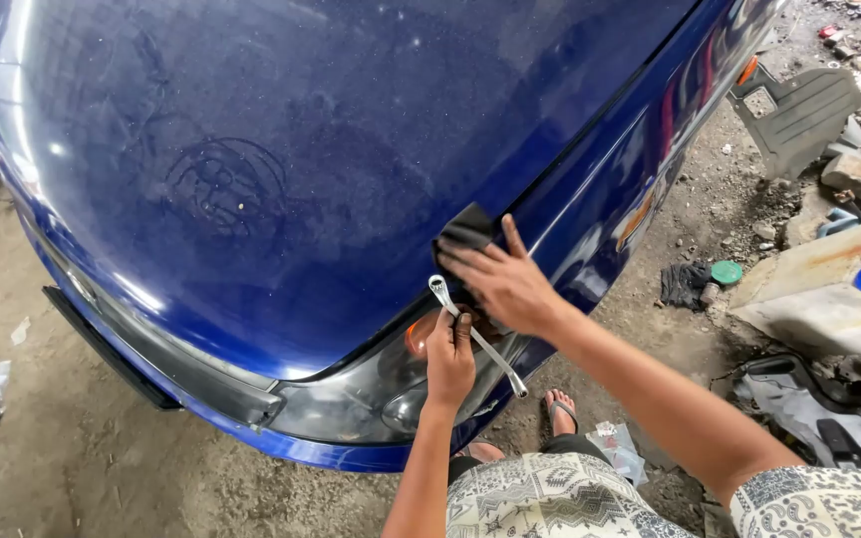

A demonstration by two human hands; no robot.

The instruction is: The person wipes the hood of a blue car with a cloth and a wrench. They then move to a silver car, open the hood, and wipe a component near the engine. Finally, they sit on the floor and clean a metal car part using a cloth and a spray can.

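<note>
nearest me, my left hand (pixel 448 361) is closed around the shank of a slim silver ring spanner (pixel 474 336), its ring end up at the seam where the dusty blue car bonnet (pixel 281 169) meets the clear headlight with its orange indicator bulb (pixel 406 371). just beyond, my right hand (pixel 503 284) lies flat with fingers spread, holding nothing, pressing beside a small black rubbery pad (pixel 466 230) tucked into the bonnet's edge. i judge the work is at the headlight corner, a fastener being reached there; the next move calls for seating the ring squarely before any turn. the fastener itself is hidden under my hands, so i cannot tell if the ring is on it. farther off, grey plastic car trim panels (pixel 794 112) lie on the dirt floor (pixel 62 438), partly cut off.
</note>
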